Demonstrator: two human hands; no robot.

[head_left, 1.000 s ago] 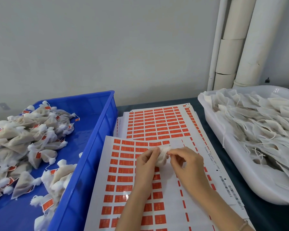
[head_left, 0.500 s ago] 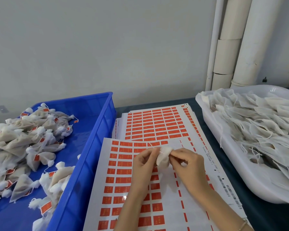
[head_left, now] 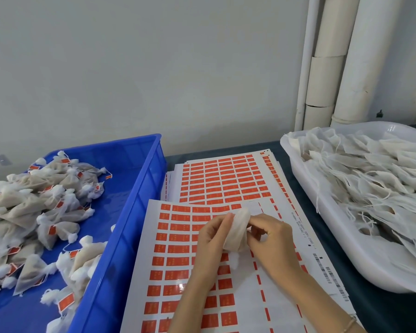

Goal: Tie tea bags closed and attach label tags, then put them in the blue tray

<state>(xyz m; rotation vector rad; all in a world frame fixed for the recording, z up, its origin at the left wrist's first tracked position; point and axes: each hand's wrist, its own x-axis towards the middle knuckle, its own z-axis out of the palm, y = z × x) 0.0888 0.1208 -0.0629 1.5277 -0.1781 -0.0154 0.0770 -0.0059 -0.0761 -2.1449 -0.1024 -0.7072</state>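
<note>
A white mesh tea bag (head_left: 237, 230) is held between both hands above the top sheet of orange label stickers (head_left: 175, 248). My left hand (head_left: 214, 239) pinches its left side with fingers and thumb. My right hand (head_left: 270, 239) pinches its right side with curled fingers. The blue tray (head_left: 130, 205) on the left holds several tied tea bags with orange tags (head_left: 41, 212). A white tub (head_left: 341, 258) on the right is full of untied tea bags with loose strings (head_left: 375, 186).
A stack of further label sheets (head_left: 223, 179) lies behind the top sheet on the dark table (head_left: 380, 311). White pipes (head_left: 332, 61) run up the wall at the back right.
The tea bag has turned more upright between the fingers, and both hands have shifted slightly. The camera view has drifted a little.
</note>
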